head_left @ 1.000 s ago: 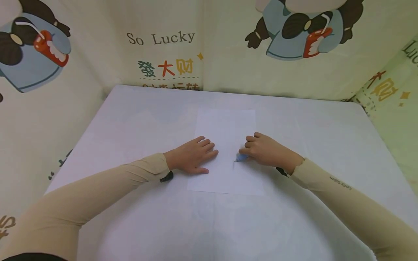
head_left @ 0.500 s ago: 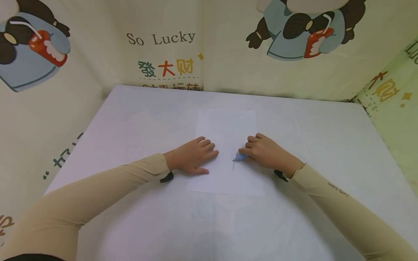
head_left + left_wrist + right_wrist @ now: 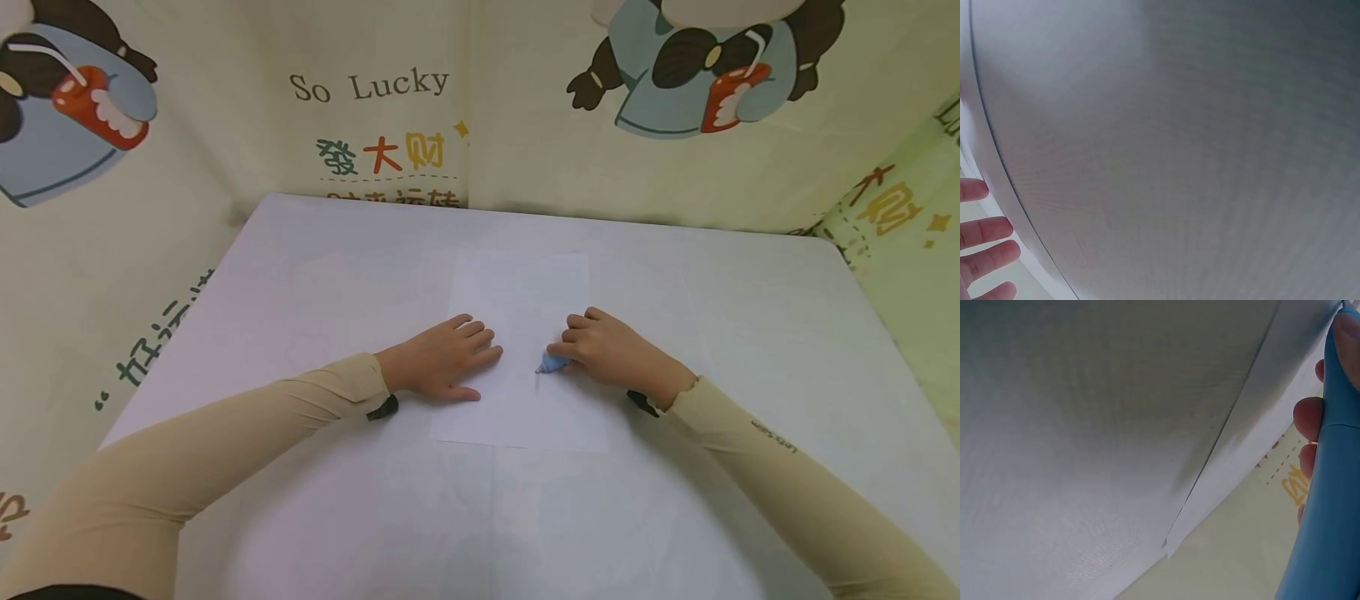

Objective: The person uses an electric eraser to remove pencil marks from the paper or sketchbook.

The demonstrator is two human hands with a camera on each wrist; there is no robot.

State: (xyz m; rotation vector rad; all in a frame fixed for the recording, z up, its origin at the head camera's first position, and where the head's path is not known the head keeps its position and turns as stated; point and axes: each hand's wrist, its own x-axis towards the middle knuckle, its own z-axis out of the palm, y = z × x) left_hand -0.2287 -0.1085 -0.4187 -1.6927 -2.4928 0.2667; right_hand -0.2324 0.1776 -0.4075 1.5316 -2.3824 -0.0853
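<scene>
1. The pen (image 3: 1329, 506) is light blue and thick-bodied, with a thin seam ringing the barrel and a narrow dark tip. It is over the right part of the paper (image 3: 517, 287), tilted, its tip pointing down and left.
2. The right hand (image 3: 611, 350) grips the pen between thumb and curled fingers. In the head view the hand hides most of the barrel; in the right wrist view the thumb covers part of the front end.
3. A faint short line (image 3: 537, 386) runs on the paper just below the pen tip. Whether the tip presses on the sheet is too small to tell.
4. The left hand (image 3: 442, 358) rests flat with fingers spread, holding nothing, and covers part of the sheet's left edge. It is near the pen but apart from it.
5. The paper is a plain white rectangle lying flat on the table (image 3: 337, 275); its edge shows as a thin dark line in both wrist views.
6. The table is white and smooth, with rounded far corners and a faint crease down the near middle.
7. Beige sleeves (image 3: 247, 433) with soft folds cover both arms, the right one bearing small dark lettering. A black piece (image 3: 382, 407) shows under each wrist.
8. Cream cloth (image 3: 525, 158) hangs around the table, printed with "So Lucky", coloured characters and cartoon figures in blue.
</scene>
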